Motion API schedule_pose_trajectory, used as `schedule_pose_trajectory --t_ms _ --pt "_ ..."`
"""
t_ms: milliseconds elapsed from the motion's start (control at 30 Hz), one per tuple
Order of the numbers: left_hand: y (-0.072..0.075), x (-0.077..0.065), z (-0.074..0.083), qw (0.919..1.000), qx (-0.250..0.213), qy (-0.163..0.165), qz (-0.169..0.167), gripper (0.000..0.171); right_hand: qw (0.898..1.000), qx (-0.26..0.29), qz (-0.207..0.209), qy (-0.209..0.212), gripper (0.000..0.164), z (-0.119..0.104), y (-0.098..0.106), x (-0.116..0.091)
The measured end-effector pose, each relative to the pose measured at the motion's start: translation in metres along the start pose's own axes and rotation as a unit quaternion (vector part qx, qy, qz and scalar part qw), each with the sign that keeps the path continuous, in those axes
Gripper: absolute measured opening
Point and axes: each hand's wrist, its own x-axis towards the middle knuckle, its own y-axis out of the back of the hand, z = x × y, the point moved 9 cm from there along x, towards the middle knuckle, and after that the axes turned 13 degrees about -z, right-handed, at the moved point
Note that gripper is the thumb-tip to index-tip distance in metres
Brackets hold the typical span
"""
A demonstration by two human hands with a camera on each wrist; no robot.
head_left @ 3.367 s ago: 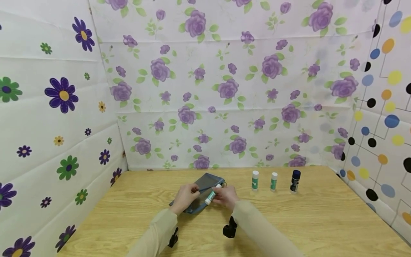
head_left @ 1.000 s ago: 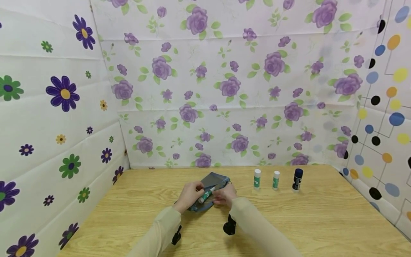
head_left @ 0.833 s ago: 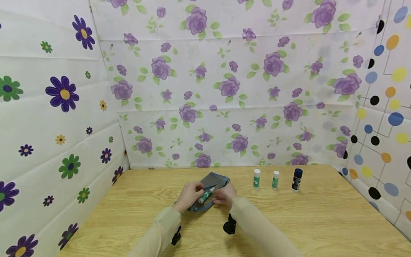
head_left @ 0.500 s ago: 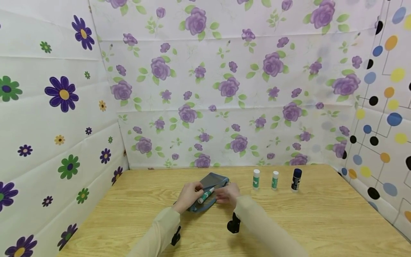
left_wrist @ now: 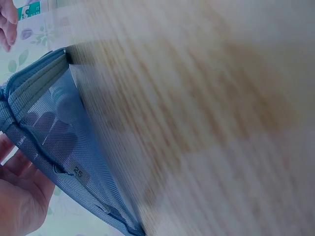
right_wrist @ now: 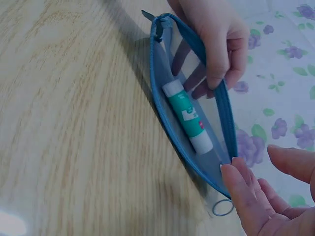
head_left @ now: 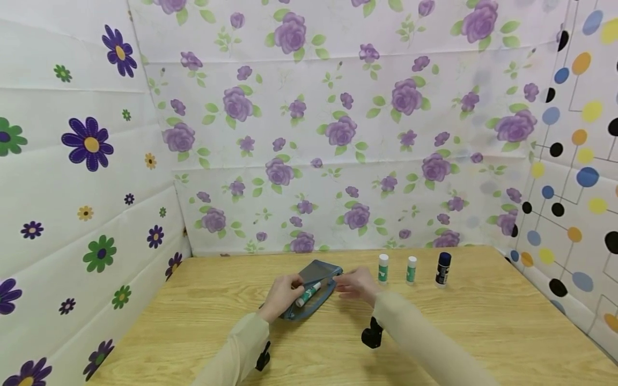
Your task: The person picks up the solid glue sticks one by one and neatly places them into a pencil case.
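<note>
A blue mesh zipper pouch (head_left: 318, 269) lies on the wooden table with its mouth spread wide. My left hand (head_left: 281, 296) pinches one zippered edge between thumb and fingers, some fingers showing through the mesh in the right wrist view. Inside the pouch rests a white and green glue stick (right_wrist: 188, 117), lying lengthwise. My right hand (head_left: 358, 284) is beside the pouch's right end, fingers extended and holding nothing; in the right wrist view its fingertips are close to the rim, and whether they touch it I cannot tell. A small ring (right_wrist: 223, 207) hangs at that end.
Two white-capped green glue sticks, a taller one (head_left: 383, 269) and a shorter one (head_left: 411, 270), stand upright right of my right hand. Further right stands a dark blue capped glue stick (head_left: 442, 269). Patterned cloth walls (head_left: 289, 134) border the wooden table (head_left: 232, 284).
My right hand has let go of the glue stick, which went from its fingers into the pouch. It has then drawn back to the right. My left hand keeps its hold on the pouch edge.
</note>
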Motion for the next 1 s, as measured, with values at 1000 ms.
schedule_pose_trajectory --t_ms 1000 --pt "0.003 -0.001 -0.002 0.9993 -0.037 0.004 0.007 0.008 0.995 -0.084 0.007 0.049 0.043 -0.056 0.074 -0.048"
